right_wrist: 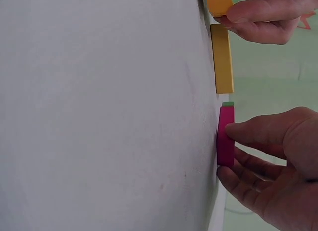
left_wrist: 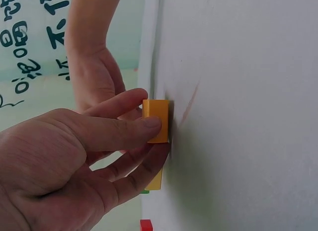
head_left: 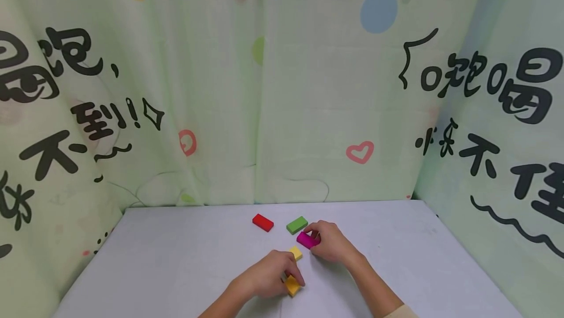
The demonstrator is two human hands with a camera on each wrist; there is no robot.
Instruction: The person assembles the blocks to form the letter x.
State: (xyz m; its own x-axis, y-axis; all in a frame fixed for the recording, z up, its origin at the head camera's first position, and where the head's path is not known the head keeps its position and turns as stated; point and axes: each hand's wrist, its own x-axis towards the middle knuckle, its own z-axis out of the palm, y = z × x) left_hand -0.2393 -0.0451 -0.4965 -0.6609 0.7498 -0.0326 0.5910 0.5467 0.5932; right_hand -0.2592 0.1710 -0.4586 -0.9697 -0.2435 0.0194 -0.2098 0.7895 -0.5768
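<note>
Near the front of the white table, my left hand (head_left: 274, 275) grips an orange block (head_left: 293, 285) between thumb and fingers; the left wrist view shows the thumb across the face of this orange block (left_wrist: 158, 120). Just beyond it lies a yellow block (head_left: 296, 253), partly covered by the left hand in the head view. My right hand (head_left: 331, 242) holds a magenta block (head_left: 307, 240) with thumb and fingertips, low at the table surface. In the right wrist view the magenta block (right_wrist: 226, 136) stands in front of a green block, of which only a sliver shows.
Behind the magenta block lies the green block (head_left: 297, 225), and a red block (head_left: 263, 222) lies farther left. The white table (head_left: 154, 259) ends at a pale green curtain (head_left: 308, 112) with printed characters, which also hangs along both sides.
</note>
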